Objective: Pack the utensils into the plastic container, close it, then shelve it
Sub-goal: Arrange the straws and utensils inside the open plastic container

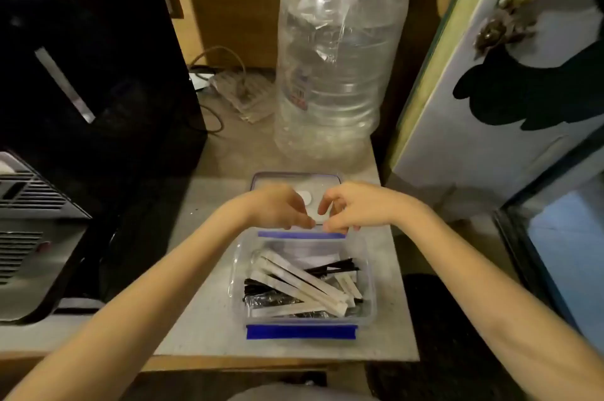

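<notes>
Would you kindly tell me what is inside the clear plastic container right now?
The plastic container holds paper-wrapped chopsticks lying criss-crossed with black utensils, some in clear wrappers. Whatever lies underneath that pile is covered, so I cannot say what is at the bottom.

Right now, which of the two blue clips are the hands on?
The far blue clip, on the lid's near edge. Left hand and right hand pinch there. The near blue clip, at the container's front, is untouched.

Two bare forearms are seen, with no sleeves worn. The left hand and right hand are ungloved. No rings or watches are shown.
</notes>
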Demonstrator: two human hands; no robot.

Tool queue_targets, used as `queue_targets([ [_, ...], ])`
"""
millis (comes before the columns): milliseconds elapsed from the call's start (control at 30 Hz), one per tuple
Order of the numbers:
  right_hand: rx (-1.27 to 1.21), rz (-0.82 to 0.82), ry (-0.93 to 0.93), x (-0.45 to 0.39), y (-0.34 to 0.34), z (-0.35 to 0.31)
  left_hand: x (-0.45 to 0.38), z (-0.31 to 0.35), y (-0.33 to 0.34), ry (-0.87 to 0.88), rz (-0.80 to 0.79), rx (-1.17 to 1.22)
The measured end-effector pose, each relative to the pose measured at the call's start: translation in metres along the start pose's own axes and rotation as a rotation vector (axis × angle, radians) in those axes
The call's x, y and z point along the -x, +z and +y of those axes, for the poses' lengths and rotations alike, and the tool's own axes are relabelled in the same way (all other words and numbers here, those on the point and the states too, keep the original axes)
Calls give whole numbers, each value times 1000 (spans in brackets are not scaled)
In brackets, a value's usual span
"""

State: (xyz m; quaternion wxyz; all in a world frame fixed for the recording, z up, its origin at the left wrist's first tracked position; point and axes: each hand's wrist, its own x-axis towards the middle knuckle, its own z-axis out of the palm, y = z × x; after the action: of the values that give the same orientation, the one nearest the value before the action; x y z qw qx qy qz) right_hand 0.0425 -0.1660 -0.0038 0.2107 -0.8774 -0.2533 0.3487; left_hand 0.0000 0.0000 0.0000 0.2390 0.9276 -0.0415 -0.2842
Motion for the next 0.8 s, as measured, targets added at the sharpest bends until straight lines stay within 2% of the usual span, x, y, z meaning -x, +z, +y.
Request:
queue_targets([
  [167, -24, -49, 11, -7, 38, 6, -3, -12, 33, -16, -29, 12],
  [367, -36, -92, 25, -9, 67, 16, -5, -33, 76, 12, 54, -22],
  [800, -19, -20, 9, -7, 95, 25, 1, -50, 106, 104, 208, -167],
])
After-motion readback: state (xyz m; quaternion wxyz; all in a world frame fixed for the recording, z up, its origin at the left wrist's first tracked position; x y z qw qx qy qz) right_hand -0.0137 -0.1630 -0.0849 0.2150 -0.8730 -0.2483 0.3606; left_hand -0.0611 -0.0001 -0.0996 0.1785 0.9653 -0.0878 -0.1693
